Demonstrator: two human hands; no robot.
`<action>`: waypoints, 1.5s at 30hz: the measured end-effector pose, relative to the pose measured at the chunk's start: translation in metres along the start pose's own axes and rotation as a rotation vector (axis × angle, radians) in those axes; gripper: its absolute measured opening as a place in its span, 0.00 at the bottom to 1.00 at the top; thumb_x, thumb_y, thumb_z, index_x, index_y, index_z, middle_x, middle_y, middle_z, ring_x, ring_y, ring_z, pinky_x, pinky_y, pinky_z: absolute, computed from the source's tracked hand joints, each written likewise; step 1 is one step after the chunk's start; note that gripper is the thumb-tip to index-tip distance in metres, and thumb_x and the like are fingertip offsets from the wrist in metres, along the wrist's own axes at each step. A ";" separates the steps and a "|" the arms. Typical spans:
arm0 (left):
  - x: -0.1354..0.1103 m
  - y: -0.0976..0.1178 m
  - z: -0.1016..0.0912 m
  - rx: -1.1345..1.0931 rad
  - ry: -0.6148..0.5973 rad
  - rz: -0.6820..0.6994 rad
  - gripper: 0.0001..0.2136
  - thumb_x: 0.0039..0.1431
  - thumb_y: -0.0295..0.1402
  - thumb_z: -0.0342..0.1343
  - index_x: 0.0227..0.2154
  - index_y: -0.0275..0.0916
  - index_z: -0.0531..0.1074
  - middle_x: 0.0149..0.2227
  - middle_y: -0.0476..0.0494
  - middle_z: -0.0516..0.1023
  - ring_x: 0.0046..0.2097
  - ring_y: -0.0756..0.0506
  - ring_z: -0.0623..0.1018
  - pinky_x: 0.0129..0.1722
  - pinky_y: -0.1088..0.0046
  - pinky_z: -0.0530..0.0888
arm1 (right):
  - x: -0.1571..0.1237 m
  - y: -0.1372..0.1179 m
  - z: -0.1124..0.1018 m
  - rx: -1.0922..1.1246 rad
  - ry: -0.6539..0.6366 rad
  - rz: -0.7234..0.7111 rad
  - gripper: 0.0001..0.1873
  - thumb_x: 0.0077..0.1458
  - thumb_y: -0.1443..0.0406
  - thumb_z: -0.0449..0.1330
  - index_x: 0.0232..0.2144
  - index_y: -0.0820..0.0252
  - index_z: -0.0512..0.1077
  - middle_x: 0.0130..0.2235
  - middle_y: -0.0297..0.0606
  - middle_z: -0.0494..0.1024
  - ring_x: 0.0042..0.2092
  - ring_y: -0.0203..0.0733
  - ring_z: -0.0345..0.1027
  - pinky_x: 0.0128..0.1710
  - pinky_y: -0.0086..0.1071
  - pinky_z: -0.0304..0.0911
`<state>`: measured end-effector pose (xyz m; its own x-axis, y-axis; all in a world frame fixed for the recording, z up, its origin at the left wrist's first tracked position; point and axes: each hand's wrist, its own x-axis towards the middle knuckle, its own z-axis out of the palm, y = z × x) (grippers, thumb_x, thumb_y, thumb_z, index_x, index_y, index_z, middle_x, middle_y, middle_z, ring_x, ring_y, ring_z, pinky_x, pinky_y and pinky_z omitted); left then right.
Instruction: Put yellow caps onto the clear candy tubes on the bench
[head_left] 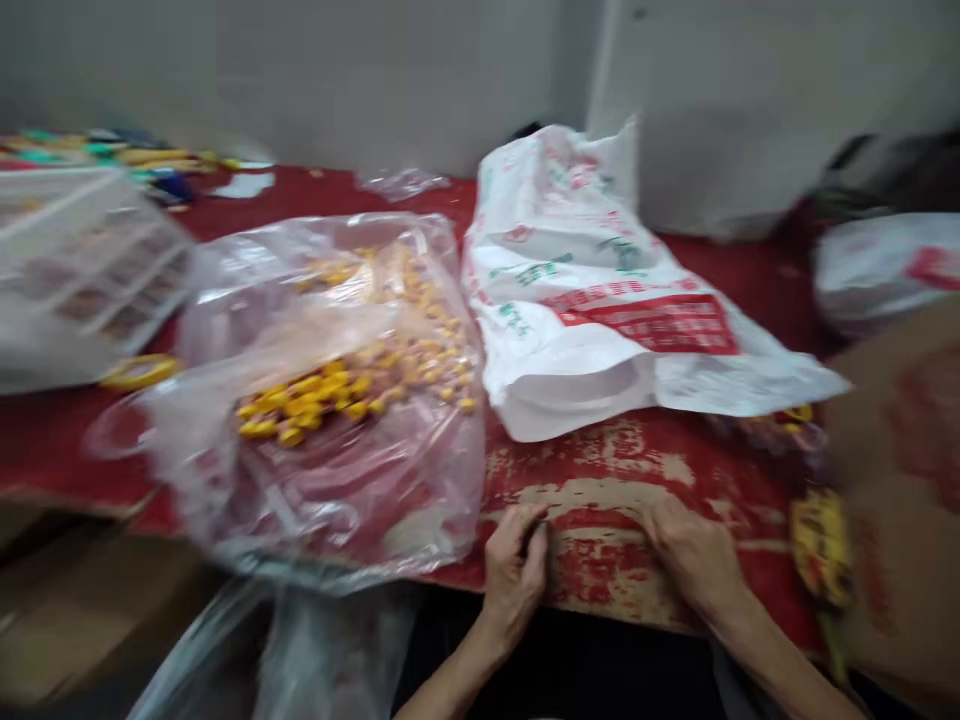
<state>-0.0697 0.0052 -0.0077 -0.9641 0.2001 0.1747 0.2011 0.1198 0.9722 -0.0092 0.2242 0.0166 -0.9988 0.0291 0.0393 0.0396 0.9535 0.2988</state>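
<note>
My left hand (516, 575) rests curled on the worn red table covering (600, 560) near its front edge, with a small dark spot at the fingertips that is too blurred to identify. My right hand (694, 555) lies on the same covering, fingers spread and holding nothing. A clear plastic bag (322, 480) of small yellow pieces (315, 395) lies to the left of my left hand. Behind and between my hands lies a white plastic sack (592, 290) with red and green print.
A white lattice crate (82, 270) stands at the left, with a yellow ring (140, 372) by it. Colourful items (105, 155) lie behind it. A brown printed cardboard sheet (900, 480) intrudes at the right, beside a blurred yellow packet (821, 545). Another white bag (885, 270) lies far right.
</note>
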 end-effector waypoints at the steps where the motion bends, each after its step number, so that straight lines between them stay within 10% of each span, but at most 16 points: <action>1: 0.001 0.002 0.000 0.000 -0.004 0.001 0.09 0.57 0.28 0.51 0.37 0.40 0.75 0.34 0.43 0.76 0.36 0.45 0.75 0.37 0.71 0.71 | 0.000 0.003 0.003 -0.022 0.110 -0.031 0.15 0.58 0.71 0.50 0.21 0.62 0.70 0.23 0.38 0.71 0.22 0.38 0.65 0.20 0.30 0.42; 8: -0.008 0.009 -0.005 -0.301 -0.008 -0.356 0.12 0.57 0.37 0.54 0.41 0.38 0.72 0.34 0.42 0.75 0.31 0.46 0.75 0.33 0.70 0.71 | -0.002 -0.002 0.005 0.307 0.380 -0.065 0.22 0.65 0.64 0.44 0.24 0.61 0.70 0.24 0.37 0.72 0.25 0.36 0.66 0.25 0.30 0.55; 13: -0.008 0.021 0.003 -0.824 -0.128 -0.706 0.23 0.52 0.42 0.62 0.48 0.38 0.66 0.45 0.37 0.75 0.44 0.42 0.76 0.43 0.68 0.73 | -0.005 -0.073 -0.018 0.892 0.466 0.256 0.13 0.63 0.64 0.47 0.45 0.59 0.68 0.41 0.41 0.75 0.42 0.38 0.70 0.41 0.30 0.66; 16: -0.004 0.030 0.004 -0.983 -0.091 -0.784 0.24 0.46 0.39 0.67 0.46 0.38 0.68 0.43 0.38 0.76 0.45 0.41 0.76 0.42 0.69 0.74 | -0.004 -0.103 -0.030 0.959 0.547 0.019 0.14 0.62 0.67 0.48 0.50 0.59 0.64 0.44 0.42 0.73 0.45 0.39 0.68 0.44 0.33 0.66; 19: 0.003 0.030 -0.001 -1.008 0.037 -0.766 0.22 0.41 0.36 0.69 0.41 0.36 0.71 0.33 0.41 0.76 0.41 0.41 0.77 0.37 0.70 0.75 | 0.003 -0.078 -0.022 0.755 0.605 -0.162 0.15 0.61 0.67 0.48 0.49 0.61 0.65 0.43 0.43 0.73 0.47 0.43 0.65 0.47 0.39 0.62; 24: 0.006 0.022 -0.010 -0.979 0.051 -0.714 0.23 0.37 0.36 0.71 0.38 0.36 0.71 0.30 0.44 0.75 0.27 0.48 0.74 0.26 0.74 0.73 | 0.043 0.036 0.013 0.316 0.420 0.521 0.17 0.61 0.66 0.45 0.46 0.66 0.68 0.45 0.49 0.71 0.45 0.47 0.61 0.45 0.40 0.57; 27: 0.002 0.020 -0.010 -0.957 -0.044 -0.688 0.22 0.41 0.37 0.69 0.39 0.37 0.70 0.30 0.45 0.75 0.27 0.49 0.73 0.26 0.75 0.71 | 0.067 0.077 0.023 0.161 0.248 0.644 0.16 0.60 0.65 0.47 0.44 0.66 0.69 0.45 0.51 0.71 0.46 0.51 0.59 0.45 0.43 0.52; 38: 0.001 0.012 -0.009 -0.946 -0.138 -0.640 0.18 0.50 0.37 0.64 0.41 0.35 0.68 0.32 0.44 0.75 0.29 0.49 0.74 0.29 0.75 0.72 | 0.076 0.096 0.031 0.195 0.063 0.739 0.17 0.58 0.64 0.49 0.44 0.70 0.70 0.45 0.59 0.67 0.50 0.60 0.58 0.45 0.47 0.51; 45: 0.001 0.017 -0.011 -0.924 -0.162 -0.639 0.20 0.53 0.40 0.61 0.44 0.35 0.65 0.33 0.43 0.74 0.29 0.47 0.74 0.24 0.74 0.74 | 0.025 0.071 0.002 0.504 -0.070 0.321 0.17 0.62 0.61 0.46 0.46 0.59 0.70 0.43 0.41 0.74 0.44 0.40 0.67 0.42 0.30 0.58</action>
<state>-0.0690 -0.0033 0.0103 -0.7970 0.4912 -0.3516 -0.5894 -0.5052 0.6304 -0.0315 0.2928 0.0368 -0.9393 0.3426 -0.0153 0.3382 0.9180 -0.2073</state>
